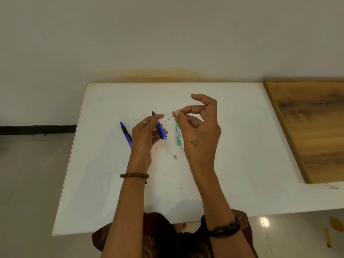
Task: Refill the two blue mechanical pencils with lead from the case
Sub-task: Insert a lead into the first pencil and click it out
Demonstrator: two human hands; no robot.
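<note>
The fingers [176,114] of the right hand [202,131] are pinching 1 thin lead [169,119], its long axis slanting down and left, with the free end aiming toward the pencil in the other hand. The left hand [144,135] is gripping 1 blue mechanical pencil [161,129] above the surface [232,146], fingers closed around its barrel; the dark tip is pointing away and slightly left, and the open back end is facing the camera. A 2nd blue pencil [126,134] is lying flat on the surface just left of that hand, tip pointing away, its near end hidden behind the wrist. 1 green lead case [178,135] is lying between the hands, its long axis running roughly away from the person. 1 small grey piece [175,156] is sitting on the surface nearer the person.
</note>
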